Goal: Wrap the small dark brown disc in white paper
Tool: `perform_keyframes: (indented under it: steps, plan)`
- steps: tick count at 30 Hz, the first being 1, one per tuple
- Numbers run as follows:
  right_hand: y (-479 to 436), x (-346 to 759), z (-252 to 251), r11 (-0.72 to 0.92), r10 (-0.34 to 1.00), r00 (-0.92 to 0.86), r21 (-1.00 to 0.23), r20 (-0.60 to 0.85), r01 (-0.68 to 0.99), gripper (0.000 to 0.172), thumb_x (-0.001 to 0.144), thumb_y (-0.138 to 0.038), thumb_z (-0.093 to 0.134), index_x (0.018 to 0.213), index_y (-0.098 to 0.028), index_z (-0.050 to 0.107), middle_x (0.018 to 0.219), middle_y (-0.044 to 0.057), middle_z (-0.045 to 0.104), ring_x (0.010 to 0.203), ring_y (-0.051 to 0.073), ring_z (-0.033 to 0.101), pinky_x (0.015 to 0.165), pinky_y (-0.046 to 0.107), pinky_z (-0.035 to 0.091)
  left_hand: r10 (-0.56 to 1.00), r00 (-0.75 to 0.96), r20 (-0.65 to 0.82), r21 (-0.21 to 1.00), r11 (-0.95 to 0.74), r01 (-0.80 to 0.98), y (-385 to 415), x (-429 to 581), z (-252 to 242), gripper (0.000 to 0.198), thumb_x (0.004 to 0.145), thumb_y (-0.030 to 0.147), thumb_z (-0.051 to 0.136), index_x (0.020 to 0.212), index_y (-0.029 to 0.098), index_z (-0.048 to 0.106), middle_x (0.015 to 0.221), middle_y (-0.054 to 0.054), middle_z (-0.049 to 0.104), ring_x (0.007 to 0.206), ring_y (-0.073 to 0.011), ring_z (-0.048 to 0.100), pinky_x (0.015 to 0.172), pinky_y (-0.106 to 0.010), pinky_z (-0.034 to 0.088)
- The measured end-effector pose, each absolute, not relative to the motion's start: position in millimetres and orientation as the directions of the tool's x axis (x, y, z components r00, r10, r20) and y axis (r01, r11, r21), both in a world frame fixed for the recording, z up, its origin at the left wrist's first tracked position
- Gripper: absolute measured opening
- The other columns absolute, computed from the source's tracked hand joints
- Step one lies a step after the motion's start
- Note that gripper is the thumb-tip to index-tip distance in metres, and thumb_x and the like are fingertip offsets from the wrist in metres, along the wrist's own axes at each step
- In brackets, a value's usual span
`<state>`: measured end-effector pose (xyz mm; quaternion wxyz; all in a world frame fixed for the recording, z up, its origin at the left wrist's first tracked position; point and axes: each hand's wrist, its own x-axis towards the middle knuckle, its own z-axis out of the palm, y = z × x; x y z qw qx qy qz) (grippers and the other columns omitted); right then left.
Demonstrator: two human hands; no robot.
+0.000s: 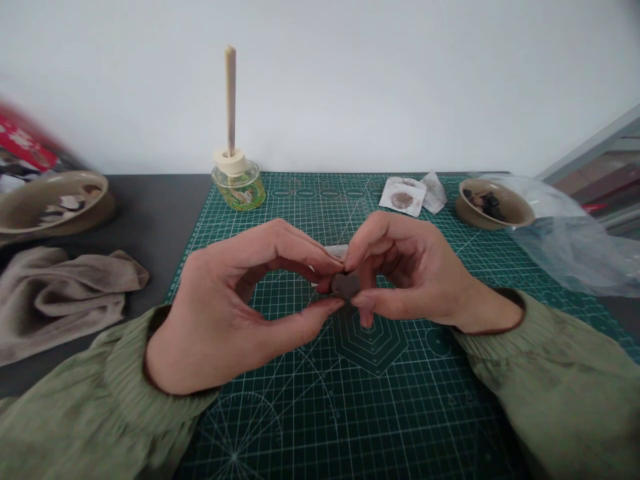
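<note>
Between the fingertips of both hands is a small dark brown lump (345, 286), smooth-looking and roughly rounded; its exact kind does not show. My left hand (250, 300) pinches it from the left with thumb and fingers. From the right, my right hand (405, 267) grips the same lump between thumb and index finger, its other fingers curled behind. Both hands are raised over a green cutting mat (370, 413) with white grid lines. A small whitish piece (336, 251) shows behind the fingertips, mostly hidden by them.
A reed diffuser (240, 183) stands back left. At left are a tan bowl (95, 217) of pieces and a crumpled brown cloth (65, 300). Back right are white packets (403, 197), another bowl (470, 215) with dark pieces and a clear plastic bag (575, 247). A white wall (350, 87) rises behind.
</note>
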<state>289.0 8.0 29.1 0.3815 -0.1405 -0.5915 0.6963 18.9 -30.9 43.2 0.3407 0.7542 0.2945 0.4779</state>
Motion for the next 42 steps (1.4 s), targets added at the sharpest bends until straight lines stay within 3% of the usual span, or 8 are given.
perform_keyframes:
  steps: [12, 19, 24, 42]
  plan:
    - [6.9, 288.6, 33.0, -0.04, 0.693, -0.688, -0.941, 0.215, -0.336, 0.052, 0.082, -0.015, 0.123, 0.119, -0.021, 0.086, 0.107, 0.005, 0.098, 0.071, 0.017, 0.092, 0.064, 0.022, 0.072, 0.763, 0.344, 0.546, 0.773, -0.618, 0.143, -32.2, 20.0, 43.8, 0.022, 0.104, 0.018, 0.102, 0.114, 0.033, 0.091, 0.114, -0.002, 0.094, 0.1, -0.0249, 0.092, 0.09, -0.042, 0.084]
    - [7.1, 289.0, 31.2, -0.084, 0.676, -0.698, -0.916, 0.238, -0.393, 0.059, 0.078, 0.007, 0.117, 0.121, -0.021, 0.09, 0.11, 0.003, 0.099, 0.077, 0.016, 0.095, 0.07, 0.018, 0.073, 0.758, 0.341, 0.557, 0.775, -0.621, 0.114, -30.6, 19.8, 43.7, 0.024, 0.103, 0.016, 0.103, 0.115, 0.033, 0.091, 0.115, 0.0, 0.095, 0.102, -0.0212, 0.091, 0.089, -0.038, 0.082]
    - [7.3, 289.4, 30.4, -0.046, 0.675, -0.695, -0.925, 0.249, -0.377, 0.055, 0.081, -0.001, 0.119, 0.122, -0.021, 0.088, 0.109, 0.004, 0.098, 0.074, 0.017, 0.094, 0.067, 0.021, 0.073, 0.759, 0.345, 0.552, 0.779, -0.617, 0.11, -30.9, 19.7, 43.2, 0.024, 0.104, 0.018, 0.105, 0.116, 0.034, 0.092, 0.116, 0.001, 0.095, 0.102, -0.0211, 0.091, 0.089, -0.036, 0.082]
    - [8.5, 290.1, 29.0, -0.069, 0.652, -0.709, -0.911, 0.267, -0.406, 0.056, 0.083, 0.007, 0.114, 0.125, -0.02, 0.089, 0.113, 0.003, 0.099, 0.077, 0.017, 0.095, 0.07, 0.019, 0.074, 0.752, 0.345, 0.562, 0.755, -0.637, 0.157, -32.4, 19.0, 39.2, 0.025, 0.105, 0.021, 0.104, 0.12, 0.035, 0.09, 0.12, 0.002, 0.094, 0.101, -0.024, 0.091, 0.088, -0.042, 0.084]
